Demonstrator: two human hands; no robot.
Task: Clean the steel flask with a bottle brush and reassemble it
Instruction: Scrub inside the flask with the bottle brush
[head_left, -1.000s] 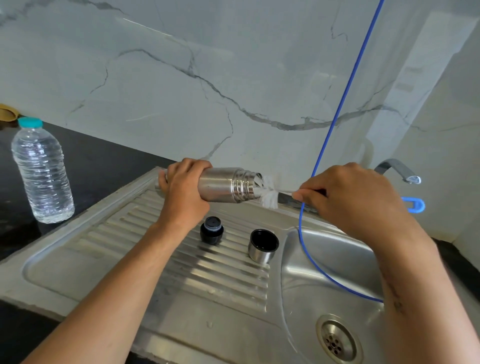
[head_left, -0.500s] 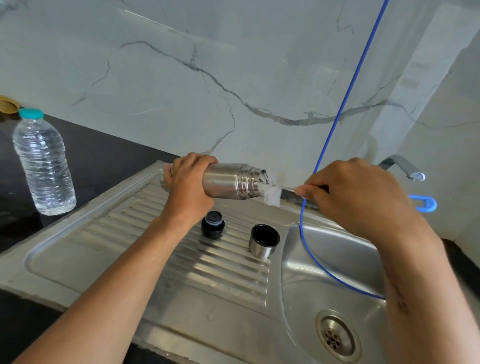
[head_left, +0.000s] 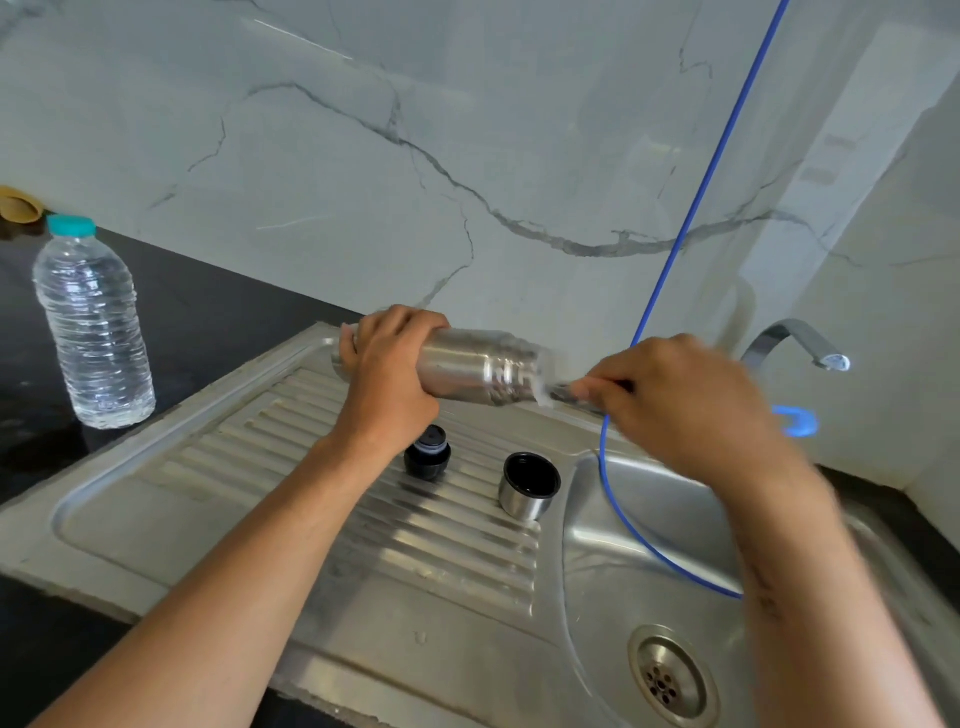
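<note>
Head view shows me my left hand (head_left: 387, 382) with its fingers curled over the top of the steel flask (head_left: 467, 371) and the thumb under it, gripping the body near its base end. I hold the flask lying sideways in the air above the back edge of the draining board (head_left: 249, 467), its threaded mouth pointing right. My right hand (head_left: 680, 410) is blurred; its fingertips and thumb pinch the dark handle of the bottle brush (head_left: 563, 392), and the white bristles sit right at the flask's mouth, partly inside as far as I can tell.

Below the flask, on the ribbed draining board, the black stopper (head_left: 427, 452) stands upright, and just to its right the steel cup lid (head_left: 529, 486) stands with its open side up, near the edge of the sink basin (head_left: 623, 571). The two are apart, not touching. A blue cord (head_left: 691, 208) hangs down from above, passes behind my right hand and curves into the basin. The drain (head_left: 667, 675) sits at the basin's near end. A tap (head_left: 800, 340) juts out behind my right hand. Well to the left, a clear plastic water bottle (head_left: 93, 327) with a teal cap stands on the dark counter (head_left: 208, 322).
</note>
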